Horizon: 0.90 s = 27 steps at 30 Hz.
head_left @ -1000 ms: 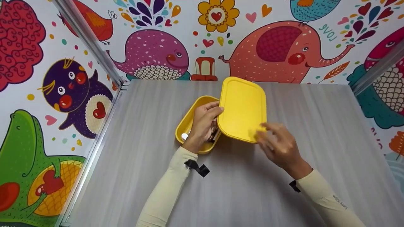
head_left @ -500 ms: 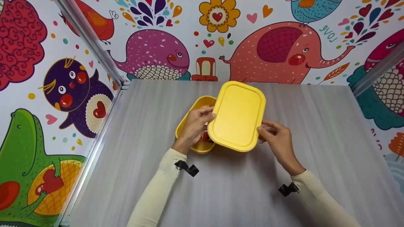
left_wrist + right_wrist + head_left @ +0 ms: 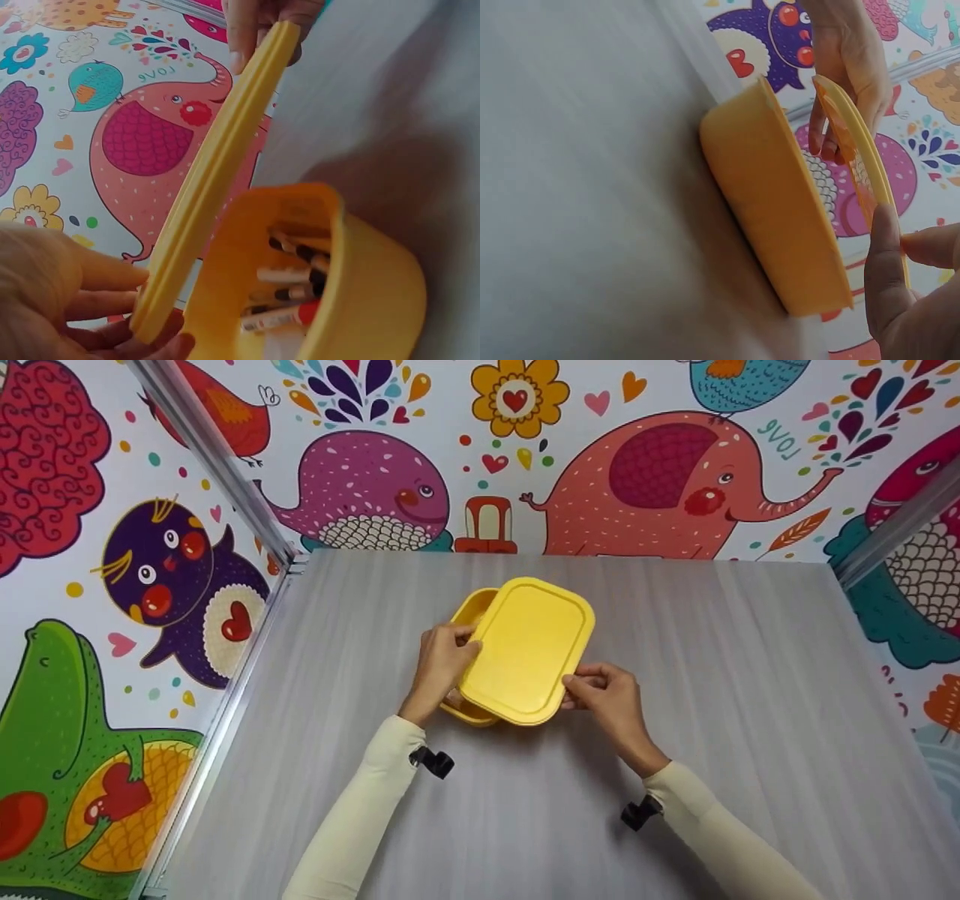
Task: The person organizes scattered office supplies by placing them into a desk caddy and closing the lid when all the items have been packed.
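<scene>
A yellow rectangular lid (image 3: 529,652) with rounded corners hangs tilted over a matching yellow box (image 3: 474,604), covering most of its mouth in the head view. My left hand (image 3: 442,667) pinches the lid's left edge between thumb and fingers. On the opposite edge, my right hand (image 3: 611,697) pinches it the same way. The right wrist view shows a gap between the lid (image 3: 217,180) and the box rim. Inside the box (image 3: 382,277), the left wrist view shows several pens or markers, among them a white marker (image 3: 274,318) with a red end.
The box stands on a grey wood-grain table (image 3: 360,622). Behind the table rises a wall (image 3: 495,472) printed with cartoon animals, and metal rails (image 3: 217,472) run along its corners. A black strap (image 3: 433,762) sits on the left sleeve.
My right hand has taken hold of the lid's right edge. Both hands have brought the lid left and down over the box, hiding more of its inside.
</scene>
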### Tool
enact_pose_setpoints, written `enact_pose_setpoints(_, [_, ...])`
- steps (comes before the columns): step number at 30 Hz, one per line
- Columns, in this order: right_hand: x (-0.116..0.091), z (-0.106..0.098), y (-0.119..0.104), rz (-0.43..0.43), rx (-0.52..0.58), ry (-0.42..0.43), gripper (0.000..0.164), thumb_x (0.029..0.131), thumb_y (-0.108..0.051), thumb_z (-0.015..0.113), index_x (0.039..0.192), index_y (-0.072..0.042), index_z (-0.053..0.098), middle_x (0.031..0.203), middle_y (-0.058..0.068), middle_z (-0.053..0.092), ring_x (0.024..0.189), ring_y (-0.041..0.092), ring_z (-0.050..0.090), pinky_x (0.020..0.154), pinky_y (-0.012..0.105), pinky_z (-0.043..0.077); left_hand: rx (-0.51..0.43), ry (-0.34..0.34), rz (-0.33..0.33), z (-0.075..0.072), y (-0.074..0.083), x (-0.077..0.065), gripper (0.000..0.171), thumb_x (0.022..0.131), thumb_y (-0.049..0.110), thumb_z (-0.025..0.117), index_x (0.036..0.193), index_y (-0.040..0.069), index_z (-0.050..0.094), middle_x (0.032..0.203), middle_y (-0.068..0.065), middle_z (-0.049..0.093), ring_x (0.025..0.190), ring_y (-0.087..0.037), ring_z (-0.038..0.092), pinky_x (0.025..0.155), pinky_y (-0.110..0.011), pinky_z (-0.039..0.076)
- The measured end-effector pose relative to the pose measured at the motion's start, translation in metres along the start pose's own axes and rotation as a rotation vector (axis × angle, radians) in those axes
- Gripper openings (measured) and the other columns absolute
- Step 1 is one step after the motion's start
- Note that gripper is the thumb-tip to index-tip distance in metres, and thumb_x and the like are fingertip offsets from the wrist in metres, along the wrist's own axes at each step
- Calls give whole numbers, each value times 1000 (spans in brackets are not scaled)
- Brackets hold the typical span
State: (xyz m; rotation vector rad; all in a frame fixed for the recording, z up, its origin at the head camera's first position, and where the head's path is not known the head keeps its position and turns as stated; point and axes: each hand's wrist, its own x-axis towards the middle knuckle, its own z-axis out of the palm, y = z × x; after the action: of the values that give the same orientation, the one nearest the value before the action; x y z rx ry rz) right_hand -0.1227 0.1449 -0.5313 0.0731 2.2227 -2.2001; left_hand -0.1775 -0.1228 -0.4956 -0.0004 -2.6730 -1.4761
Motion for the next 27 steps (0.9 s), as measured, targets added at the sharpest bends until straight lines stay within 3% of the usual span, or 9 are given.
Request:
enact_pose_setpoints(7, [0, 20, 9, 22, 15, -25, 16, 98, 0, 81, 109, 8, 73, 89, 23, 78, 74, 28, 79, 72, 46, 68, 157, 34, 59, -1, -14, 2, 29, 99, -3, 76, 128, -4, 80, 122, -21, 78, 117, -36, 73, 101, -46, 60])
enact_pose_setpoints(13, [1, 36, 16, 49, 24, -38, 14, 96, 0, 81, 105, 7, 73, 86, 23, 77, 70, 28, 78, 71, 51, 67, 243, 82, 103, -1, -27, 3, 28, 101, -3, 74, 129, -8, 78, 124, -22, 77, 123, -40, 69, 108, -50, 56])
enact_pose_setpoints(27, [9, 53, 21, 67, 4, -51, 13, 97, -2, 81, 105, 5, 73, 83, 19, 77, 65, 25, 76, 73, 57, 66, 211, 139, 159, -3, -51, 1, 27, 103, -9, 67, 128, -11, 76, 120, -26, 75, 118, -42, 71, 103, -49, 59])
